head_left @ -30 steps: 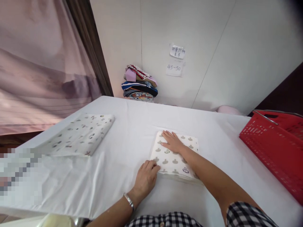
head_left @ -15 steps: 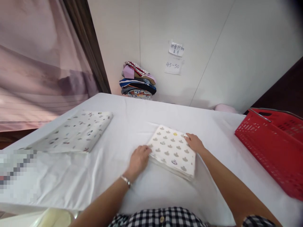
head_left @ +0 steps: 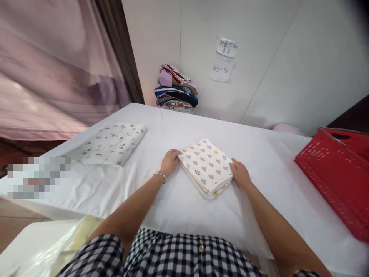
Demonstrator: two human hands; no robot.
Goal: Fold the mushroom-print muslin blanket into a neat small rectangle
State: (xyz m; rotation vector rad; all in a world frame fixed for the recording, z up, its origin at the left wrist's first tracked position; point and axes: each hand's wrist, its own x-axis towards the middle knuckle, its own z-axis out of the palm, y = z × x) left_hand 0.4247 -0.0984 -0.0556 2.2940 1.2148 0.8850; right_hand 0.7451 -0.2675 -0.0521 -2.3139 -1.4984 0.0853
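A folded white cloth (head_left: 206, 163) printed with small grey duck-like shapes and a few yellow ones lies on the white-covered table, one corner pointing toward me. Its stacked layers show along the near left edge. My left hand (head_left: 170, 161), with a bracelet at the wrist, grips the left corner, fingers closed on the edge. On the opposite side, my right hand (head_left: 240, 173) holds the right corner, its thumb and fingers around the edge. Farther left lies another folded white cloth (head_left: 115, 144) with small scattered prints, apart from both hands.
A red plastic basket (head_left: 334, 177) stands at the table's right. Folded fabrics (head_left: 176, 90) are stacked beyond the far edge, against the wall with two paper notes (head_left: 223, 57). A pink curtain (head_left: 57, 69) hangs at left. A pale seat (head_left: 37, 238) with clear plastic is at lower left.
The duck-print cloth has turned clockwise between my hands, so a corner now points toward me. My left hand has moved up along with its left corner. The camera view has shifted somewhat.
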